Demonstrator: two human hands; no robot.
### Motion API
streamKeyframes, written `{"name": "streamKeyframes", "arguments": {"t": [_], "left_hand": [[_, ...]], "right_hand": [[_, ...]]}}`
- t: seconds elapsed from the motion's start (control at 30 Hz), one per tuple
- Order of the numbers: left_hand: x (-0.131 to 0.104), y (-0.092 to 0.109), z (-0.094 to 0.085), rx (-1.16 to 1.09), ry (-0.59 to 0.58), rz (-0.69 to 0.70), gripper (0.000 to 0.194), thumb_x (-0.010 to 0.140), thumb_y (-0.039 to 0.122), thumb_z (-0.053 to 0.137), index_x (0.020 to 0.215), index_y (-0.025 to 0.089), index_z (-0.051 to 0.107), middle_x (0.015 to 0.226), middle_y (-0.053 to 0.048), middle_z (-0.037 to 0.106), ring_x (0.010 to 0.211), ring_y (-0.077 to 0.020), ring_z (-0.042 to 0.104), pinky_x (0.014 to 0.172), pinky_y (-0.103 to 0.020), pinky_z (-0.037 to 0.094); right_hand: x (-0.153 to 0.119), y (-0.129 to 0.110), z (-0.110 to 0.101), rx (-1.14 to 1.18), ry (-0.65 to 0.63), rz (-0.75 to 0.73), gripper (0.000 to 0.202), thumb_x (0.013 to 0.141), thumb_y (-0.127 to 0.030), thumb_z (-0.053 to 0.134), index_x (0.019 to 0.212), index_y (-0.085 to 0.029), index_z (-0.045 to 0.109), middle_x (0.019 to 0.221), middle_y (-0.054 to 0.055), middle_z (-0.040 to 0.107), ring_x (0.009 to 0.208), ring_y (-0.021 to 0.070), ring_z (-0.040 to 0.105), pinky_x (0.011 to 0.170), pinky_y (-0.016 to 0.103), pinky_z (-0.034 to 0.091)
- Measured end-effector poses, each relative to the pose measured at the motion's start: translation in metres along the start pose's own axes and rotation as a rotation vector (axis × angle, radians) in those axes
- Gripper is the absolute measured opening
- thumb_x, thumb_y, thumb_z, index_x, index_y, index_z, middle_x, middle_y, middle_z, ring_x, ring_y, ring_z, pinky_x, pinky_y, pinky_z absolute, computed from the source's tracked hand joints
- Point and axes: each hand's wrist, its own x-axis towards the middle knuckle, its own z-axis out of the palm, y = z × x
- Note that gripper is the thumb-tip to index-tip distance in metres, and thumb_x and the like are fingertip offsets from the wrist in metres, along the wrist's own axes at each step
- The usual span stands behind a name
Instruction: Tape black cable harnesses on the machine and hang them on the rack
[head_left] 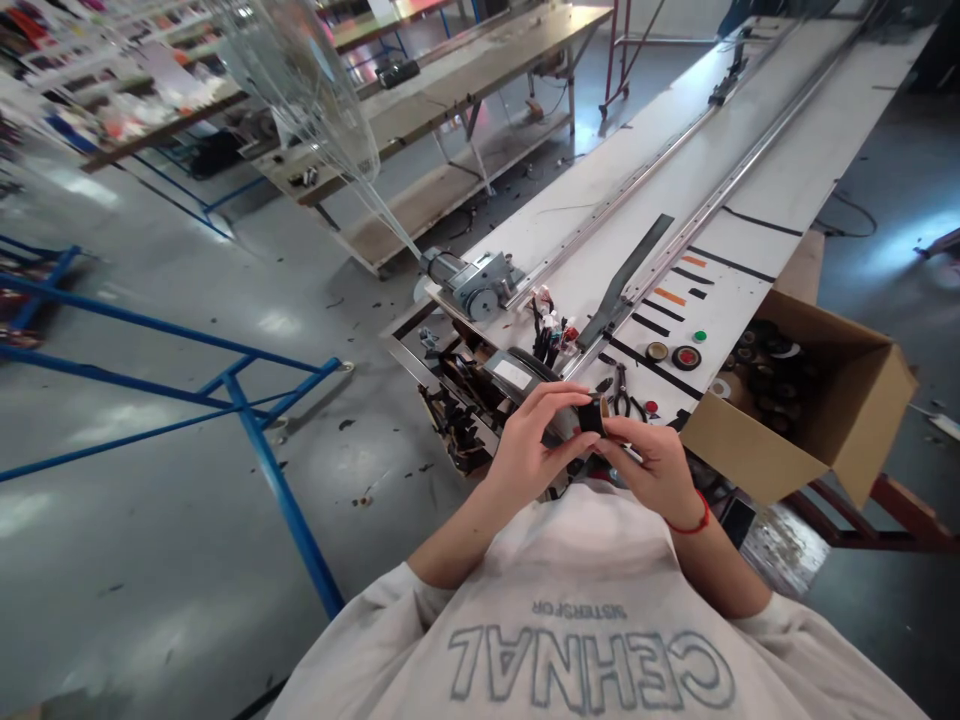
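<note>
Head view: left hand (525, 445) and right hand (654, 465), half-curled, pinch tape roll (590, 417) left of carton (750, 452). I judge this handling step next needs steadiness.

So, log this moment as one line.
left hand: grips black roll | right hand: grips same roll | pliers: on white table | cardboard box: open, beside table, dark rolls inside

The tape roll (590, 416) is black, the bracelet (703, 515) red. The counter (795, 175) is white, the box (750, 455) brown. Grey letters (592, 668) mark the pale shirt (585, 550)
</note>
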Motion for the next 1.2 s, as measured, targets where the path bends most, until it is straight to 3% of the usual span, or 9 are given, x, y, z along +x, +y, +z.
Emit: {"name": "streamKeyframes", "arguments": {"t": [0.17, 0.3, 0.4, 0.5, 0.73, 0.8, 1.0, 1.1, 1.2], "left_hand": [[-0.003, -0.001, -0.003, 0.063, -0.029, -0.040, 0.014, 0.088, 0.028, 0.066, 0.097, 0.020, 0.060, 0.109, -0.007, 0.065, 0.097, -0.0163, 0.065, 0.085, -0.029, 0.054], [-0.008, -0.009, 0.002, 0.113, -0.078, -0.083, 0.012, 0.091, 0.026, 0.062, 0.083, 0.018, 0.058, 0.109, -0.006, 0.065, 0.099, -0.0159, 0.064, 0.088, -0.028, 0.052], [-0.018, -0.020, 0.009, 0.173, -0.093, -0.150, 0.007, 0.091, 0.026, 0.062, 0.091, 0.019, 0.060, 0.102, -0.005, 0.066, 0.097, -0.0170, 0.064, 0.088, -0.030, 0.052], [-0.033, -0.033, 0.016, 0.156, -0.173, -0.314, 0.017, 0.087, 0.026, 0.066, 0.102, 0.019, 0.061, 0.097, -0.004, 0.067, 0.088, -0.0169, 0.065, 0.081, -0.028, 0.053], [-0.078, -0.049, 0.024, 0.257, -0.386, -0.583, 0.018, 0.091, 0.029, 0.060, 0.105, 0.020, 0.068, 0.099, -0.004, 0.070, 0.091, -0.0182, 0.066, 0.084, -0.027, 0.051], [-0.089, -0.054, 0.024, 0.334, -0.461, -0.599, 0.020, 0.093, 0.029, 0.057, 0.105, 0.021, 0.069, 0.103, -0.004, 0.071, 0.096, -0.0189, 0.066, 0.085, -0.028, 0.051], [-0.108, -0.067, 0.020, 0.512, -0.665, -0.496, 0.020, 0.095, 0.026, 0.052, 0.097, 0.019, 0.070, 0.098, -0.005, 0.072, 0.094, -0.0183, 0.066, 0.082, -0.026, 0.050], [-0.115, -0.071, 0.016, 0.550, -0.656, -0.467, 0.017, 0.093, 0.023, 0.054, 0.088, 0.017, 0.069, 0.091, -0.006, 0.070, 0.089, -0.0185, 0.065, 0.079, -0.027, 0.049], [-0.120, -0.078, 0.004, 0.413, -0.558, -0.504, 0.007, 0.085, 0.020, 0.061, 0.081, 0.017, 0.066, 0.086, -0.005, 0.069, 0.084, -0.0174, 0.063, 0.078, -0.026, 0.048]], "right_hand": [[-0.005, 0.005, 0.005, -0.064, -0.027, 0.038, 0.013, 0.093, -0.021, 0.056, 0.099, -0.020, 0.068, 0.080, 0.003, 0.073, 0.064, 0.0141, 0.069, 0.061, 0.021, 0.053], [-0.010, 0.010, 0.009, -0.092, -0.045, 0.162, 0.016, 0.092, -0.026, 0.054, 0.098, -0.020, 0.068, 0.080, 0.005, 0.074, 0.064, 0.0172, 0.069, 0.060, 0.025, 0.054], [-0.017, 0.015, 0.015, -0.047, -0.113, 0.354, 0.018, 0.091, -0.026, 0.052, 0.097, -0.021, 0.068, 0.076, 0.004, 0.073, 0.066, 0.0188, 0.070, 0.061, 0.026, 0.054], [-0.032, 0.023, 0.026, 0.022, -0.213, 0.520, 0.019, 0.090, -0.025, 0.051, 0.095, -0.021, 0.068, 0.077, 0.003, 0.073, 0.067, 0.0190, 0.071, 0.063, 0.027, 0.054], [-0.060, 0.037, 0.047, -0.025, -0.438, 0.697, 0.020, 0.089, -0.022, 0.048, 0.091, -0.019, 0.068, 0.071, 0.003, 0.071, 0.066, 0.0189, 0.070, 0.064, 0.025, 0.049], [-0.061, 0.037, 0.051, -0.102, -0.537, 0.717, 0.020, 0.088, -0.020, 0.049, 0.085, -0.018, 0.068, 0.068, 0.003, 0.070, 0.064, 0.0189, 0.067, 0.063, 0.025, 0.046], [-0.059, 0.036, 0.066, -0.243, -0.751, 0.657, 0.019, 0.085, -0.017, 0.052, 0.080, -0.018, 0.070, 0.083, 0.006, 0.072, 0.072, 0.0186, 0.064, 0.065, 0.026, 0.040], [-0.059, 0.035, 0.073, -0.254, -0.788, 0.643, 0.019, 0.084, -0.016, 0.052, 0.079, -0.018, 0.070, 0.083, 0.005, 0.072, 0.073, 0.0184, 0.063, 0.065, 0.026, 0.038], [-0.056, 0.033, 0.081, -0.204, -0.770, 0.622, 0.020, 0.084, -0.019, 0.050, 0.080, -0.019, 0.070, 0.084, 0.005, 0.072, 0.075, 0.0193, 0.063, 0.065, 0.027, 0.038]]}}
